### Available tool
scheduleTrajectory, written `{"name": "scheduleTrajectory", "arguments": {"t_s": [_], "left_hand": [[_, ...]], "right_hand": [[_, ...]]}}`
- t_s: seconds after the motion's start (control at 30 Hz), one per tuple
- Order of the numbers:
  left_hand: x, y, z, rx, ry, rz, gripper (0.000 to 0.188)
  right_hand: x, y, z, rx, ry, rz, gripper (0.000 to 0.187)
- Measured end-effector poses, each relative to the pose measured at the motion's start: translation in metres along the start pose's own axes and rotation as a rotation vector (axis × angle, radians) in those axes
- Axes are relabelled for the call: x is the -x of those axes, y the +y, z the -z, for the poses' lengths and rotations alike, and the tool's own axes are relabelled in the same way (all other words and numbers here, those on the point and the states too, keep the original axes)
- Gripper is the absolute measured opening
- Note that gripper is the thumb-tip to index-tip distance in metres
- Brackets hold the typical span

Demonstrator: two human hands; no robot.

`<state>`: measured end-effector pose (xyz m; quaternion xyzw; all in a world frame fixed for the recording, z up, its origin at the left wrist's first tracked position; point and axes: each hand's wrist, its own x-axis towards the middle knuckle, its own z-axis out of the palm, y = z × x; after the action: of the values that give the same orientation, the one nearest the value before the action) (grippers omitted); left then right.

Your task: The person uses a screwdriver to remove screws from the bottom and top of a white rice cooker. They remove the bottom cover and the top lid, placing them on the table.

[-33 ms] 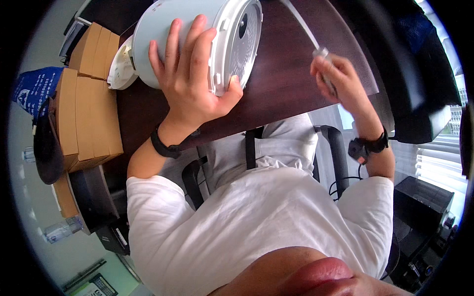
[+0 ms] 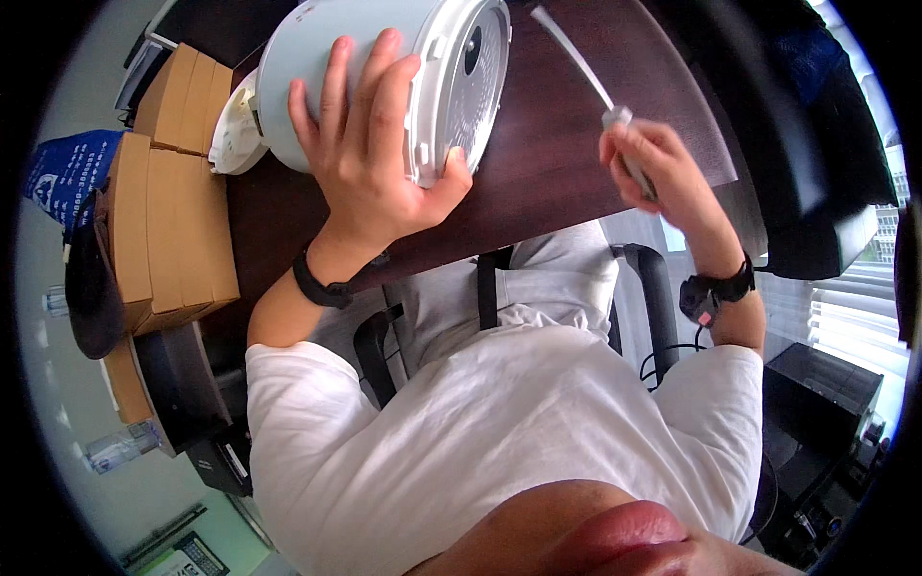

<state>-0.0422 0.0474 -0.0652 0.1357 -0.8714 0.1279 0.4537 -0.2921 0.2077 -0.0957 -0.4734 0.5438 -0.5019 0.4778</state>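
Observation:
A white rice cooker (image 2: 331, 34) lies on its side on the dark table, its vented base turned to the right. My left hand (image 2: 370, 158) grips it, fingers spread over the body and thumb on the rim of the base. The white lid (image 2: 238, 130) hangs open at the cooker's left end. My right hand (image 2: 658, 168) is closed around the handle of a screwdriver (image 2: 576, 62), somewhat blurred. The long shaft points up and left, and its tip is apart from the cooker's base.
Brown cardboard boxes (image 2: 178, 216) stand along the table's left side, with a blue bag (image 2: 77, 168) beyond them. Chair armrests (image 2: 653, 298) flank my legs below the table's front edge. Black furniture (image 2: 826, 230) stands beyond the table's right end.
My right hand has shifted slightly, bringing the screwdriver a little nearer to me and to the left. My left hand and the rice cooker stay in place.

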Motion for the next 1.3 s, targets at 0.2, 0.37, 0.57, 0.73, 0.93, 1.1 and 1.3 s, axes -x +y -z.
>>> {"name": "scheduleTrajectory", "arguments": {"t_s": [0.2, 0.37, 0.57, 0.73, 0.93, 1.1, 1.3], "left_hand": [[0.001, -0.001, -0.003, 0.012, 0.015, -0.006, 0.064], [0.001, -0.001, -0.002, 0.019, 0.008, -0.002, 0.064], [0.002, -0.002, -0.002, 0.015, 0.004, -0.01, 0.065], [0.001, -0.002, -0.002, 0.012, -0.002, -0.012, 0.065], [-0.001, 0.001, 0.0, -0.001, -0.009, -0.018, 0.067], [0.0, 0.0, 0.001, -0.013, -0.011, -0.02, 0.066], [0.003, -0.002, 0.0, -0.001, 0.016, -0.026, 0.065]], "right_hand": [[0.021, -0.013, -0.018, -0.343, -0.275, -0.235, 0.057], [0.02, -0.022, -0.021, -0.293, -0.239, -0.189, 0.06], [0.018, -0.027, -0.024, -0.259, -0.215, -0.241, 0.061], [0.019, -0.029, -0.016, -0.304, -0.279, -0.251, 0.06], [-0.001, -0.057, 0.013, -0.737, -0.63, -0.393, 0.059], [0.007, -0.06, 0.005, 0.672, -0.162, 0.059, 0.045], [-0.018, -0.023, 0.017, 1.51, 0.429, 0.651, 0.033]]}}
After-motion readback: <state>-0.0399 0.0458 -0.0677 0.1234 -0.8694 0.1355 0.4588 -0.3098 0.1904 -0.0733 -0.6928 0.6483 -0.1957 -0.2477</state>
